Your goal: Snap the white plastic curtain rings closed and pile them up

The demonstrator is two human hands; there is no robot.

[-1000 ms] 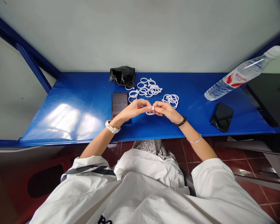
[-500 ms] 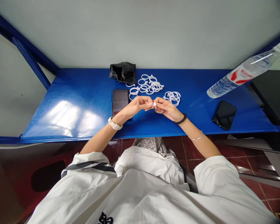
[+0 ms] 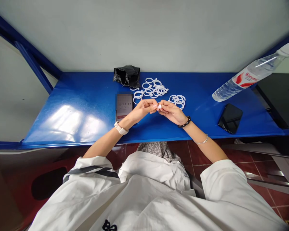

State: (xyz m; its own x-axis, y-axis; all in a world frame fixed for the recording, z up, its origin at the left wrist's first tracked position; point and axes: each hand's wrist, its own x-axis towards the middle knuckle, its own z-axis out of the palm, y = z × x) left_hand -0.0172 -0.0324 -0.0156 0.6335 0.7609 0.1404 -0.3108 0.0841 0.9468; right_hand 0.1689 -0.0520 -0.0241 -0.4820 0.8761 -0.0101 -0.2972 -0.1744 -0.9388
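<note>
You are at a shiny, flat blue table (image 3: 199, 109). A plain pale grey wall (image 3: 144, 35) rises past your hands, and dark red floor tiles (image 3: 199, 154) show below them. Your left hand (image 3: 144, 108) and right hand (image 3: 171, 113) meet over the table, fingertips closed on a small, smooth white piece (image 3: 159, 106) between them. Your fingers hide part of it, so its whole shape can't be told. Just past your hands lies a loose pile of thin, round white rings (image 3: 160, 91). A smaller bunch of thin, round white rings (image 3: 177, 101) sits just beyond your right hand.
</note>
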